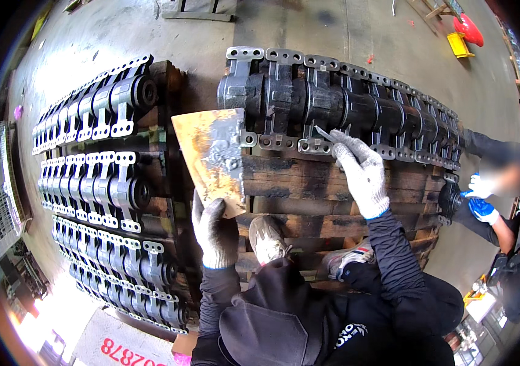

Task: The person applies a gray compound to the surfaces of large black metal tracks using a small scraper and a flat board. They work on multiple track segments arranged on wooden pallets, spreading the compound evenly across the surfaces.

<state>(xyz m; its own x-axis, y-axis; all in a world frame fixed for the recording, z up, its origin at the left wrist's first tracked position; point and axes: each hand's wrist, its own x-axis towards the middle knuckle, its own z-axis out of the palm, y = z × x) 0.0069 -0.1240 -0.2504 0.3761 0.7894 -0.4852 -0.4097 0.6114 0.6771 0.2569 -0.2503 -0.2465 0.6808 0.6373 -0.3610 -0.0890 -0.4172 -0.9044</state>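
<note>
Stood on a stack of dark wooden beams [309, 183], one grey shoe [267, 239] planted near its front edge. Gripped the near edge of a rust-orange board [211, 152] in the gloved left hand [214, 229], fingers closed around it, and held it tilted up just left of the far row of black rollers [345, 104]. Carried a patch of grey paste [226, 143] on the board's far right corner, smeared and partly scraped, so apparently drawn on already though far from used up. Pinched a thin blade [323, 133] in the white-gloved right hand [362, 174], fingers pressed together on it, tip touching a bolt flange on the near side of that row, toward its left end. Judged as early along the row: blade near the left end, with many flanges stretching away to the right. Could not tell which flanges already bore paste. Left three more rows of rollers [98, 104] lying apart on the left, with no hand near them. Showed a second person's blue-gloved hand [483, 209] at the right end of the stack.
</note>
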